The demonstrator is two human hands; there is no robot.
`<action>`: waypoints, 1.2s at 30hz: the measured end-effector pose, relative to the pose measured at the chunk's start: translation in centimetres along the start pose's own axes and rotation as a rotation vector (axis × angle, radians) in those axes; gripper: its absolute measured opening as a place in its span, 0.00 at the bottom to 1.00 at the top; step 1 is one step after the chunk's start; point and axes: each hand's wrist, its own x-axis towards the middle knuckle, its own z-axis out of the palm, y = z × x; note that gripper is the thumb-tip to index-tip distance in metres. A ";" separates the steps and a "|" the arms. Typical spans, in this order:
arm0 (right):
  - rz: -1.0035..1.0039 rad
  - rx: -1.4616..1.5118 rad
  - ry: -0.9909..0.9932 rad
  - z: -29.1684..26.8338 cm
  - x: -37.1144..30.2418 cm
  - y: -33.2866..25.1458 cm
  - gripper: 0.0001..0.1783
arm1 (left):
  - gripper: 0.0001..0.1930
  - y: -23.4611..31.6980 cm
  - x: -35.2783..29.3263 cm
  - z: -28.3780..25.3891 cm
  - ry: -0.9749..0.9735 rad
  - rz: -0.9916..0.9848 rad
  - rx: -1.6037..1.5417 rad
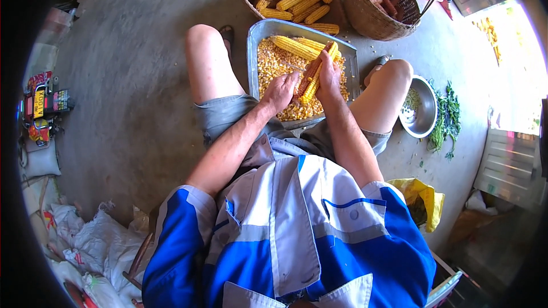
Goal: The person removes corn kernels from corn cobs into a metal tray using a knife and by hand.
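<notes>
In my right hand [329,80] is a corn cob [313,75], tilted over the tray; yellow kernels cover part of it, and a reddish-brown strip is bare. My left hand [279,91] is closed beside the cob's lower part. A thin, light-coloured sliver shows near its fingers, but what they hold is hidden. Below both hands, between my knees, lies a grey-blue metal tray [253,60] of loose kernels [273,64]. Several whole yellow ears [294,47] rest on the kernels at its far end.
Beyond the tray stands a basket [249,1] heaped with yellow ears. Right of it is a round wicker basket [365,20] of bare reddish cobs. A metal bowl [426,120] and green leaves [448,117] lie by my right knee. White sacks [108,236] are at the lower left.
</notes>
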 end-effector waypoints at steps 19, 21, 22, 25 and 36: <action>-0.021 -0.061 0.247 -0.7 0.2 0.9 0.19 | 0.30 0.7 -0.9 0.5 -0.068 0.006 0.295; -0.001 -0.087 0.223 -1.0 0.2 0.9 0.19 | 0.29 0.7 -1.1 0.7 -0.026 0.070 0.371; 0.017 -0.113 0.199 -0.9 0.0 0.8 0.19 | 0.27 0.7 -1.0 0.8 -0.020 0.079 0.329; 0.030 -0.154 0.209 -1.9 1.6 1.9 0.22 | 0.21 0.9 -1.0 1.0 -0.018 0.136 0.209; -0.025 -0.238 0.151 -0.8 0.2 0.2 0.23 | 0.20 0.6 -1.1 0.8 -0.005 0.260 0.316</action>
